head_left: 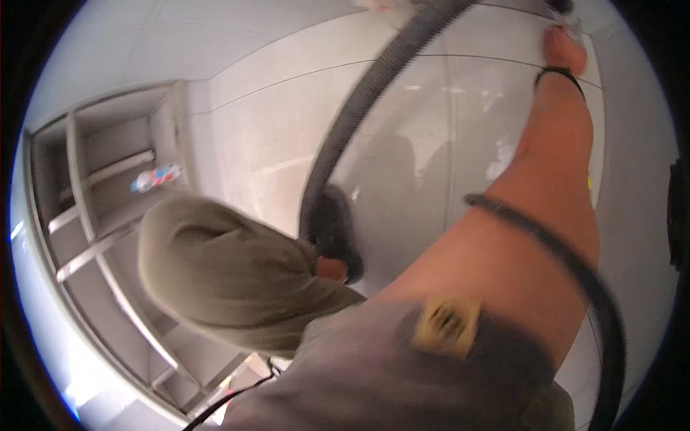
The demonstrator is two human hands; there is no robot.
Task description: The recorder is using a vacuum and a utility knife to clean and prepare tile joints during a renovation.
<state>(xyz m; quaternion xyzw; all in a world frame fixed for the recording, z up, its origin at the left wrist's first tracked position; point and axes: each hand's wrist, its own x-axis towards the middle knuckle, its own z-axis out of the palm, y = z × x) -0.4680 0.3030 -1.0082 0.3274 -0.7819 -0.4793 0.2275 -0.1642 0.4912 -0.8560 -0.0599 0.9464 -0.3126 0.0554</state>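
My bare right arm reaches to the upper right, with a dark band at the wrist. My right hand (pixel 564 52) is near the picture's rim, fingers closed around something partly clear and dark; blur hides what it is. A thick grey ribbed hose (pixel 359 100) curves down from the top edge to beside a dark shoe (pixel 334 226). A thinner dark tube (pixel 550 241) crosses over my right arm and runs to the lower right. My left hand is not in view.
Large pale tiles (pixel 424 144) with thin joints lie ahead. An open grey shelf unit (pixel 86 179) with several compartments stands at the left, a crumpled clear wrapper (pixel 157 177) in one. A bent knee in olive trousers (pixel 215 273) is at lower left. A black cord (pixel 237 395) hangs low.
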